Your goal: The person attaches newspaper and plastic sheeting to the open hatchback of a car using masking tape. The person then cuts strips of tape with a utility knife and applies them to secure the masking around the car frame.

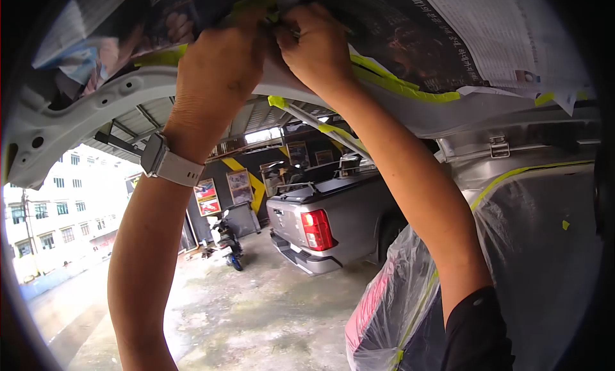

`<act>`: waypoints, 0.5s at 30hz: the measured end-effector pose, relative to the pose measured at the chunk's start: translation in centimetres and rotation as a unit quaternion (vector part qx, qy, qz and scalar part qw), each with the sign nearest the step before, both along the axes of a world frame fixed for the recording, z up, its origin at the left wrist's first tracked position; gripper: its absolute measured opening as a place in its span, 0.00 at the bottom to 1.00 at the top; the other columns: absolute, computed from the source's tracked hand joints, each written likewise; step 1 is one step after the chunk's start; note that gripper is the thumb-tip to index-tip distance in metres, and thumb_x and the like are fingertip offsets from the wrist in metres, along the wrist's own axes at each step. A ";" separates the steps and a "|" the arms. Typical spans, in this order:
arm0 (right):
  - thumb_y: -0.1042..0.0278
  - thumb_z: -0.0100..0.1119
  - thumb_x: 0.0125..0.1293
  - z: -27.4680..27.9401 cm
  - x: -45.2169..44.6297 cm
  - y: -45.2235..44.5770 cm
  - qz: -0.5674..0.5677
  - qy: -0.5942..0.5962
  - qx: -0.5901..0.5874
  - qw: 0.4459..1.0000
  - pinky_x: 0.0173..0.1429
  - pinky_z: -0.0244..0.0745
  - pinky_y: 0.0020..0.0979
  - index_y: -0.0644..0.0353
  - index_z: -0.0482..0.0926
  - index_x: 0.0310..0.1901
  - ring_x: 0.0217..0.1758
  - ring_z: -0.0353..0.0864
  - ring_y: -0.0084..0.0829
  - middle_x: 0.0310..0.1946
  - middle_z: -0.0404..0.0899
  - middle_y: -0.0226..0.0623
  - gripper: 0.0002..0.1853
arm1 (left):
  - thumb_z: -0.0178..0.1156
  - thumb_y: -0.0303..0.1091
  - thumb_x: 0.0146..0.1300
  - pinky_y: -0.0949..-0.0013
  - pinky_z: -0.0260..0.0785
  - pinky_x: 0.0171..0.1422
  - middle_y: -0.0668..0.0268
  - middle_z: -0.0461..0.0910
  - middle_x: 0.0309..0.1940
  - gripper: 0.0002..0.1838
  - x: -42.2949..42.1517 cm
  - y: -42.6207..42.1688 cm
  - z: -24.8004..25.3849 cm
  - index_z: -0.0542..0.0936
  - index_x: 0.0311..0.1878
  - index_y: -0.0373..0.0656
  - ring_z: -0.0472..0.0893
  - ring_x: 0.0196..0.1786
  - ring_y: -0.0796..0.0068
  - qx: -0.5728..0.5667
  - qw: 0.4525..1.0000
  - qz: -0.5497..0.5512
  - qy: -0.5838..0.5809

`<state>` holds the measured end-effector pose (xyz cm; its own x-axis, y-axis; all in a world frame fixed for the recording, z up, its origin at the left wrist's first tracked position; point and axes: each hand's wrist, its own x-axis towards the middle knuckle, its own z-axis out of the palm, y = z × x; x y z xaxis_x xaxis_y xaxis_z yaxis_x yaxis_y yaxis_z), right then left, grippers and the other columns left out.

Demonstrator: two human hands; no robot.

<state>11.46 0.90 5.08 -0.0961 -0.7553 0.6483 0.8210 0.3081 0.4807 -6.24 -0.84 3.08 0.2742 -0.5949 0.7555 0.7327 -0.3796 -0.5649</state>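
Both my arms reach up to the underside of a raised grey vehicle panel point(144, 82), which is covered with printed newspaper point(410, 34). Yellow-green masking tape point(384, 78) runs along the paper's edge. My left hand point(221, 60), with a watch point(154, 154) on its wrist, is closed around a bit of the tape, its fingertips mostly hidden. Close beside it, my right hand point(315, 49) has its fingers curled, and its thumb and forefinger pinch at the tape between the hands. Shadow darkens this spot.
A support strut point(320, 124) with tape on it slants below the panel. Clear plastic sheeting point(410, 294) covers the vehicle body at right, edged with tape. Beyond stand a grey pickup truck point(301, 227) and a motorbike point(225, 243) on the concrete floor point(256, 320).
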 end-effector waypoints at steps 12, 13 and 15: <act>0.62 0.63 0.65 -0.4 0.6 -1.3 -0.076 0.021 -0.083 0.993 0.45 0.81 0.48 0.57 0.82 0.38 0.40 0.86 0.48 0.36 0.84 0.42 0.08 | 0.60 0.37 0.72 0.51 0.81 0.43 0.57 0.88 0.38 0.11 1.6 -0.8 0.1 0.84 0.54 0.53 0.88 0.38 0.46 0.015 0.999 -0.050 -0.005; 0.62 0.63 0.65 -0.3 0.7 -1.4 -0.085 0.021 -0.092 0.992 0.45 0.81 0.48 0.57 0.82 0.38 0.40 0.86 0.48 0.36 0.84 0.42 0.08 | 0.60 0.38 0.71 0.48 0.82 0.43 0.55 0.88 0.41 0.10 1.8 -0.7 0.1 0.84 0.52 0.52 0.87 0.40 0.44 0.061 0.998 -0.029 -0.019; 0.62 0.64 0.65 -0.3 0.7 -1.5 -0.092 0.016 -0.079 0.993 0.44 0.81 0.48 0.57 0.82 0.39 0.40 0.86 0.47 0.36 0.84 0.41 0.08 | 0.59 0.37 0.71 0.47 0.82 0.42 0.56 0.88 0.42 0.09 1.9 -1.4 0.2 0.83 0.51 0.52 0.87 0.40 0.44 0.071 0.997 -0.010 0.000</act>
